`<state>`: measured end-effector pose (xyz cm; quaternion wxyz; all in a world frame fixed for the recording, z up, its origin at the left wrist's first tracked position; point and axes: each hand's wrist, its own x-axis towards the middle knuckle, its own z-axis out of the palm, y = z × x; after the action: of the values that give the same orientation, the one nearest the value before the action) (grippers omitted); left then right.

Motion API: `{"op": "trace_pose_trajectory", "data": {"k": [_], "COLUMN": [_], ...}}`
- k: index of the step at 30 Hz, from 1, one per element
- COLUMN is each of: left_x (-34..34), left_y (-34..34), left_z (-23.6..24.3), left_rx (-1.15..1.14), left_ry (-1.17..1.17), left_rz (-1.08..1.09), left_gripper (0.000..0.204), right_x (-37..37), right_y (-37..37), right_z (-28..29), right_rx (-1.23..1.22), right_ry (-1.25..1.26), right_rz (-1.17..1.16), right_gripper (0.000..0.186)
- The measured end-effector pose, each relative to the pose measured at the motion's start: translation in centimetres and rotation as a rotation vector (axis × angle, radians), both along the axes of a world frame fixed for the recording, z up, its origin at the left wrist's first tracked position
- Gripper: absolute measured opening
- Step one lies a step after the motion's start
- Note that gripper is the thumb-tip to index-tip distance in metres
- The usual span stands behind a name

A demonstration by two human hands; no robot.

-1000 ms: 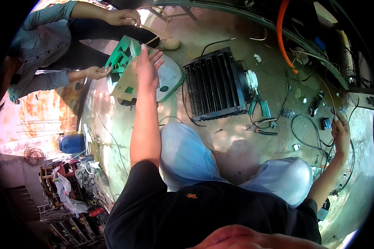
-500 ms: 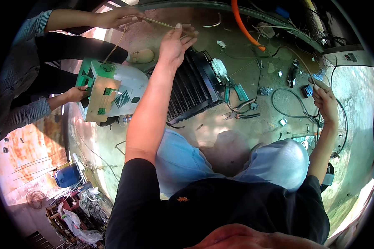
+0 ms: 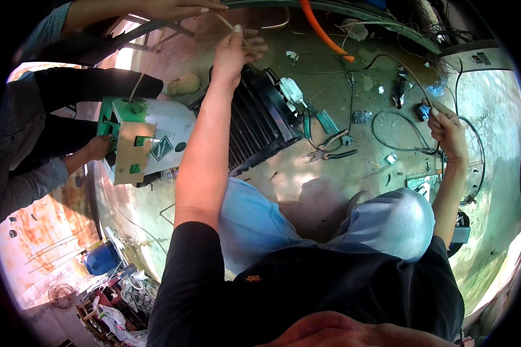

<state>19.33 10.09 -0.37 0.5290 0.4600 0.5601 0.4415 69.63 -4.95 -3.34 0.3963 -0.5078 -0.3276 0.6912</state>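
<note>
My left hand (image 3: 230, 55) is raised at the upper middle. Its thumb and fingers close on a thin copper-coloured tube (image 3: 223, 21), whose far end passes under another person's hand (image 3: 185, 8). At the right, my right hand (image 3: 447, 130) pinches a thin dark cable (image 3: 408, 69) that bends away leftward over the floor. Below my left wrist stands a black finned coil unit (image 3: 260, 127). Beside my left forearm is a white and green gas cylinder (image 3: 173, 124) with cardboard (image 3: 134, 165) at its end; the other person's lower hand (image 3: 99, 147) touches it.
Pliers (image 3: 338, 154) and coiled cable (image 3: 376, 136) lie on the floor before my knees. An orange hose (image 3: 324, 34) comes down from the top. At lower left are a blue container (image 3: 100, 259) and piled scrap (image 3: 116, 321).
The view has tilted a little, shifting the floor things leftward. The other person's upper hand now sits nearer the top edge. Both my hands keep their hold.
</note>
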Motion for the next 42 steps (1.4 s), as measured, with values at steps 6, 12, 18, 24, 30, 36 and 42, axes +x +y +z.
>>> {"op": "trace_pose_trajectory", "data": {"k": [6, 12, 18, 24, 30, 36, 42], "left_x": [0.3, 0.8, 0.4, 2.0, 2.1, 3.5, 3.3], "left_y": [0.5, 1.1, 2.4, 2.5, 3.6, 2.8, 3.7], "left_z": [0.8, 1.2, 0.4, -0.1, -0.9, 0.8, 0.9], "left_rx": [-0.007, -0.020, 0.197, 0.219, 0.160, 0.046, 0.035], "left_ry": [0.058, -0.225, -0.354, -0.269, -0.418, -0.465, -0.519], "left_rz": [-0.089, -0.244, -0.045, 0.131, 0.024, 0.051, -0.054], "left_gripper": [0.044, 0.023, 0.018, 0.017, 0.028, 0.032, 0.030], "right_x": [0.4, 0.9, 0.7, 0.3, -0.1, -0.5, -0.8], "right_y": [-0.1, -0.6, -0.9, -1.2, -1.3, -1.8, -1.6], "right_z": [-1.1, -1.2, -1.1, -0.8, -2.0, -1.3, -1.4], "right_rx": [0.010, 0.007, 0.000, 0.007, 0.012, -0.022, -0.023], "right_ry": [0.046, 0.080, 0.072, 0.041, 0.112, 0.094, 0.120], "right_rz": [0.009, -0.007, -0.020, -0.012, -0.004, -0.055, -0.034], "right_gripper": [0.040, 0.040, 0.040, 0.046, 0.043, 0.045, 0.046]}}
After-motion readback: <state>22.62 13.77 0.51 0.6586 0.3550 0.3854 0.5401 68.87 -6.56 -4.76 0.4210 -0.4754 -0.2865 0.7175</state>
